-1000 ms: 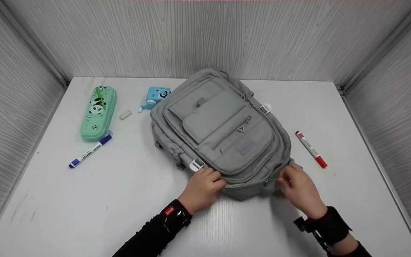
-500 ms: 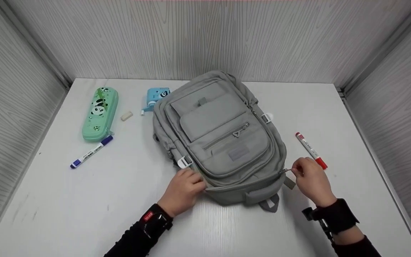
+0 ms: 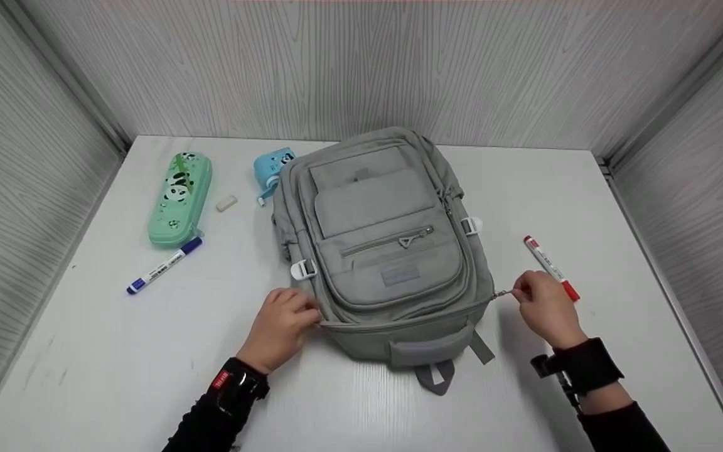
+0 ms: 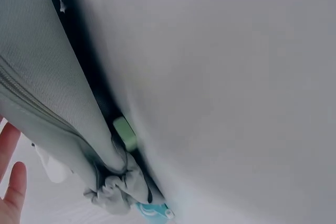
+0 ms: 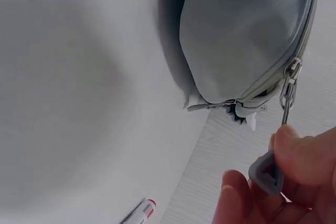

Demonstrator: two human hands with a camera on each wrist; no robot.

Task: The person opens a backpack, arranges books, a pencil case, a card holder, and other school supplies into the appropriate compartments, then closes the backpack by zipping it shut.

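Observation:
A grey backpack (image 3: 374,207) lies front side up on the white table, its top handle (image 3: 430,348) toward me. At its near left corner, my left hand (image 3: 283,323) holds the fabric edge with curled fingers; only two of its digits (image 4: 16,182) show in the left wrist view. Off the near right corner, my right hand (image 3: 543,304) pinches a zipper pull. Its grey triangular tab (image 5: 265,174) sits between thumb and fingers, and its cord runs taut to the metal slider (image 5: 292,72). The zipper line crosses the bag's near end.
To the left lie a green panda pencil case (image 3: 179,201), a blue marker (image 3: 164,267) and a small eraser (image 3: 226,203). A light blue panda-printed sharpener-like item (image 3: 270,166) is beside the bag's far left side. A red marker (image 3: 550,267) lies right, behind my right hand.
The backpack has turned, its near end swinging left toward me. My left hand moved left with the corner; my right hand drew the zipper pull rightward round to the right corner.

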